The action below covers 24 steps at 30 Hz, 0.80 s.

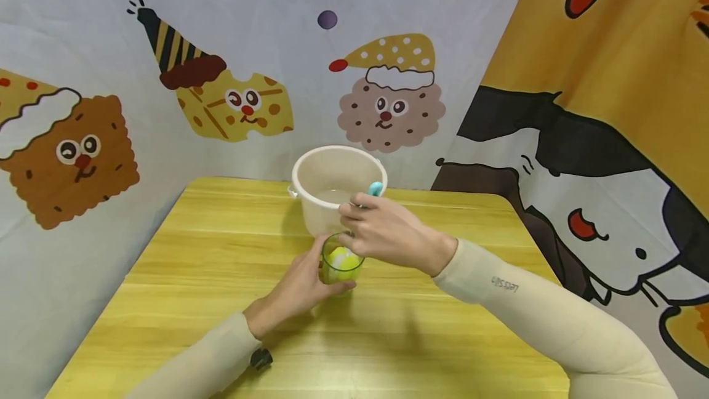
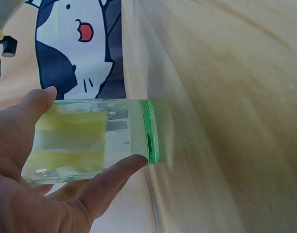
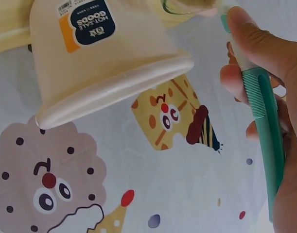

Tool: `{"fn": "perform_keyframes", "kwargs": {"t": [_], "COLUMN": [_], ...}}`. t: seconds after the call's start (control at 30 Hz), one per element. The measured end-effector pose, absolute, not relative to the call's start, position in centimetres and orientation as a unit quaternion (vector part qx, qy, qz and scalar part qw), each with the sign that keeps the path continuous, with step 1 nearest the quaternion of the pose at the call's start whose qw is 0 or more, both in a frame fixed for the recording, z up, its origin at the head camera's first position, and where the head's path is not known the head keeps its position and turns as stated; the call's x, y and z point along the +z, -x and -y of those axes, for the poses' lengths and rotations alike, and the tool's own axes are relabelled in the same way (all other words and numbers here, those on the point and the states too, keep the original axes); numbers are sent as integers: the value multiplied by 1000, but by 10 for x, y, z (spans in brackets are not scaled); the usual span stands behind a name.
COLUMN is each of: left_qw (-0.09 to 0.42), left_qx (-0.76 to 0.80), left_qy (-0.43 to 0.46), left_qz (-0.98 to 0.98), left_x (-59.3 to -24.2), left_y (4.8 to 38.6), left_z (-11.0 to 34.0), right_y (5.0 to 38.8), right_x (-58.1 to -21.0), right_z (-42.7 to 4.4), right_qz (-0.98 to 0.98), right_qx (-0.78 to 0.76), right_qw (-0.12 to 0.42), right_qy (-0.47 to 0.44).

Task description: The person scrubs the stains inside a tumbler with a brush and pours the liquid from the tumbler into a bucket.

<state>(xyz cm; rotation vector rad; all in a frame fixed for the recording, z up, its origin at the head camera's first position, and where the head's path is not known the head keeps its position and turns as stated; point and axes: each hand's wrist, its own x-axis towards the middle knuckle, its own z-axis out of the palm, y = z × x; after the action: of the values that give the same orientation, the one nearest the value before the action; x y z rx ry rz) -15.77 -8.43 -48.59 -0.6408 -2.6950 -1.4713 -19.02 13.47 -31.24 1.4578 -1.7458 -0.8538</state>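
My left hand (image 1: 296,285) grips a clear, green-tinted glass (image 1: 327,273) near the middle of the table; the left wrist view shows its thick green base (image 2: 152,131) beside the tabletop. Inside is the yellow-and-white sponge head (image 2: 73,138) of a cup brush, short of the base. Over the rim, my right hand (image 1: 388,233) holds the brush by its teal-and-white ribbed handle (image 3: 265,111), whose tip sticks up past the knuckles in the head view. The fingers hide most of the handle there. Whether the base touches the table cannot be told.
Right behind the glass stands a cream bucket (image 1: 316,211) with a label on its side. The wooden table (image 1: 221,251) ends at a wall hung with cartoon-printed cloth (image 1: 249,5). A small black object (image 1: 261,359) sits by the left sleeve.
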Motion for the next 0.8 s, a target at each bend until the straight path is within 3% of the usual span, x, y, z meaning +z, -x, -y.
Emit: {"fn": "perform_keyframes", "kwargs": {"t": [0.8], "left_qw": [8], "left_qx": [-465], "left_qy": [219], "left_qz": [858], "left_x": [-487], "left_y": [161], "left_z": [85], "right_y": [191], "right_x": [-306], "right_z": [-137], "right_qz": [643], "right_qx": [-302], "right_qw": [394], "right_qy": [-582]}}
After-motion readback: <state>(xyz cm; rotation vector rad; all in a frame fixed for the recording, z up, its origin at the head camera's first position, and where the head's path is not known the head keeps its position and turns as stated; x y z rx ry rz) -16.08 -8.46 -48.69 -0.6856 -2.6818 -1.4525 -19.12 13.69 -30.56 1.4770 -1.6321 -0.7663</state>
